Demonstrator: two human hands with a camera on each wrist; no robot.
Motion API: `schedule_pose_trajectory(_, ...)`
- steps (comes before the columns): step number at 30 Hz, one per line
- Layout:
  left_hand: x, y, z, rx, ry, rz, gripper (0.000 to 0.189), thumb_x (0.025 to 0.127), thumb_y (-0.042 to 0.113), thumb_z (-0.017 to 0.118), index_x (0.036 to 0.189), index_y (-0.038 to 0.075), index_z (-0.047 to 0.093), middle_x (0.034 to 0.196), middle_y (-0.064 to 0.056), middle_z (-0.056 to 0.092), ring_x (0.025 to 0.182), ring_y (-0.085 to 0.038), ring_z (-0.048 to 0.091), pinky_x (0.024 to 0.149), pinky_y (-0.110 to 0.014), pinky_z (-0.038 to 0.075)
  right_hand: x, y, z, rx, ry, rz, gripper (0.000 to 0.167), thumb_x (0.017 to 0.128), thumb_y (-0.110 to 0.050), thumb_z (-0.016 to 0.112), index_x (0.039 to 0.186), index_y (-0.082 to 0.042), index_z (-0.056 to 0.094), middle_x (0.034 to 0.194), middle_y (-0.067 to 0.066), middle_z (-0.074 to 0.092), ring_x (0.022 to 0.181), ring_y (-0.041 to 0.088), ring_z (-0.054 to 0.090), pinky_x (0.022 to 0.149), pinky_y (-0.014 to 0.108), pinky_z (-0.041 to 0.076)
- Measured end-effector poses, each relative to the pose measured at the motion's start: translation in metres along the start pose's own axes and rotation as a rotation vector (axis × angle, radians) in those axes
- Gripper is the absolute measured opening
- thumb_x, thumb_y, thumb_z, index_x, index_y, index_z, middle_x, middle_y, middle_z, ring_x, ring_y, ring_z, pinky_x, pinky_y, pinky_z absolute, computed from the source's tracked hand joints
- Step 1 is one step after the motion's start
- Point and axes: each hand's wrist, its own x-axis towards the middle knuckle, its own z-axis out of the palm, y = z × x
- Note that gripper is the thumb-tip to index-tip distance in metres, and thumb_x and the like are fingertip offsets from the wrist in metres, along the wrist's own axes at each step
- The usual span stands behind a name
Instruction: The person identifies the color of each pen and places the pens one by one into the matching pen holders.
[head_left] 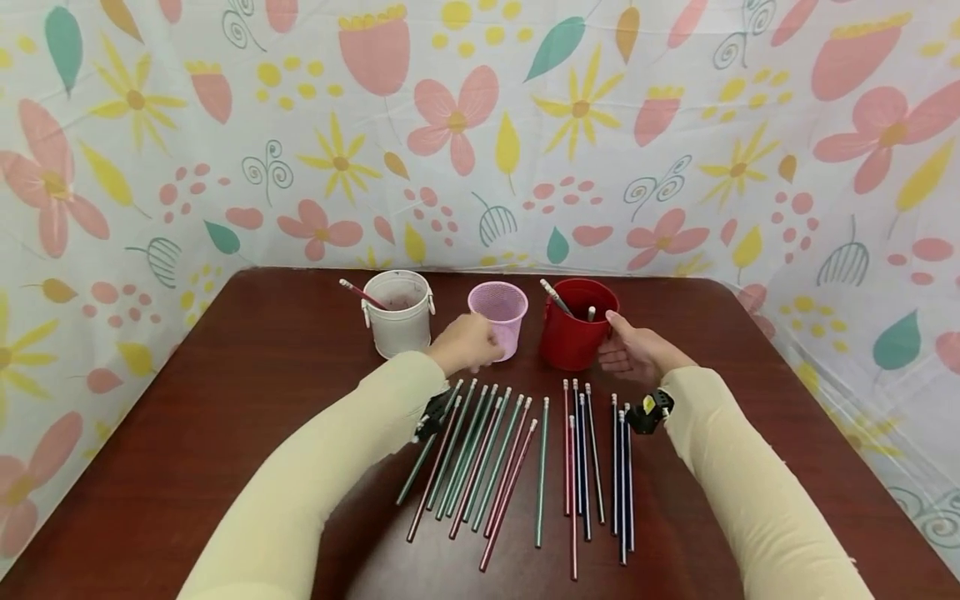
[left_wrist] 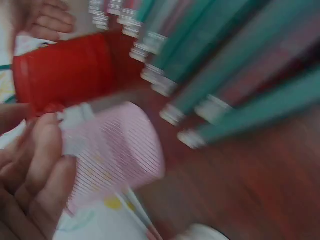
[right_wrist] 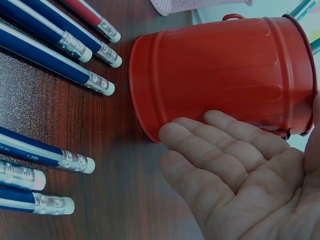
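My left hand is in front of the pink mesh cup, fingers loosely curled, overlapping the cup in the head view. The left wrist view is blurred; there the fingers appear close beside the mesh, with nothing seen between them. At the right side of the red bucket is my right hand, its thumb at the rim. In the right wrist view its fingers stretch out along the bucket's wall, palm facing the camera. One pencil leans out of the red bucket, and a white eraser end shows inside.
A white bucket with a dark red pencil stands at the back left. Several green and red pencils lie side by side in the middle of the brown table. Several blue and red pencils lie to their right.
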Motion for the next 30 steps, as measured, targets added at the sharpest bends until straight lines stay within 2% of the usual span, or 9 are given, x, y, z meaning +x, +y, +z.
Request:
schedule_pose_trajectory(2,-0.009,-0.009,0.003,0.089,-0.058,-0.053,0.021,0.084,0.017,0.065,0.065,0.009,0.062,0.060,0.001,0.058,0.053,-0.015,0.055,0.054,-0.029,0.047,-0.001,0.000,-0.002,-0.006,-0.011,-0.004,0.092,0.097,-0.061,0.021,0.138,0.021,0.025,0.143,0.037,0.029,0.131,0.047,0.034,0.108,0.051,0.029)
schedule_pose_trajectory(3,-0.016,-0.009,0.002,0.140,-0.100,-0.094,0.022,0.084,0.015,0.068,0.065,0.008,0.059,0.062,-0.001,0.058,0.055,-0.017,0.054,0.054,-0.031,0.047,-0.001,0.000,-0.004,-0.006,-0.016,-0.005,0.092,0.097,-0.061,0.021,0.139,0.021,0.024,0.143,0.037,0.028,0.132,0.047,0.033,0.109,0.051,0.028)
schedule_pose_trajectory(5,-0.023,-0.014,0.007,0.237,-0.144,-0.105,0.025,0.083,0.015,0.070,0.064,0.011,0.055,0.063,0.000,0.054,0.057,-0.015,0.048,0.054,-0.032,0.045,-0.002,0.000,-0.006,-0.007,-0.024,-0.005,0.092,0.097,-0.061,0.020,0.139,0.021,0.022,0.144,0.038,0.027,0.132,0.047,0.032,0.109,0.051,0.027)
schedule_pose_trajectory(8,-0.034,-0.020,0.013,0.273,-0.216,-0.117,0.028,0.085,0.014,0.070,0.063,0.013,0.052,0.061,0.001,0.050,0.055,-0.014,0.045,0.051,-0.030,0.042,-0.002,-0.001,-0.007,-0.015,-0.024,-0.007,0.093,0.097,-0.061,0.020,0.139,0.022,0.022,0.143,0.038,0.026,0.132,0.048,0.032,0.109,0.052,0.028)
schedule_pose_trajectory(10,-0.042,-0.023,0.016,0.273,-0.233,-0.130,0.028,0.085,0.014,0.070,0.062,0.013,0.053,0.060,0.002,0.050,0.053,-0.014,0.045,0.049,-0.029,0.040,-0.001,-0.001,-0.006,-0.021,-0.019,-0.007,0.094,0.096,-0.062,0.020,0.138,0.022,0.023,0.142,0.038,0.028,0.131,0.047,0.033,0.108,0.051,0.029)
schedule_pose_trajectory(16,-0.059,-0.036,0.022,0.160,-0.289,-0.191,0.031,0.084,0.010,0.069,0.056,0.010,0.055,0.049,-0.004,0.053,0.041,-0.015,0.047,0.040,-0.027,0.039,0.002,-0.001,-0.004,0.001,-0.017,0.005,0.095,0.096,-0.064,0.021,0.139,0.021,0.024,0.143,0.037,0.028,0.132,0.046,0.034,0.108,0.050,0.029)
schedule_pose_trajectory(21,-0.061,-0.046,0.024,0.087,-0.306,-0.215,0.029,0.087,0.016,0.069,0.062,0.007,0.058,0.052,-0.009,0.058,0.040,-0.018,0.052,0.041,-0.028,0.044,0.001,0.000,-0.010,-0.014,-0.031,0.011,0.097,0.095,-0.064,0.018,0.141,0.021,0.020,0.145,0.036,0.024,0.133,0.045,0.030,0.109,0.050,0.028)
schedule_pose_trajectory(30,-0.061,-0.055,0.026,0.065,-0.334,-0.261,0.025,0.088,0.017,0.069,0.067,0.005,0.061,0.057,-0.009,0.061,0.047,-0.021,0.059,0.048,-0.031,0.050,0.005,-0.001,-0.006,-0.033,-0.033,0.013,0.096,0.096,-0.063,0.021,0.140,0.021,0.020,0.144,0.037,0.025,0.134,0.046,0.029,0.109,0.050,0.027)
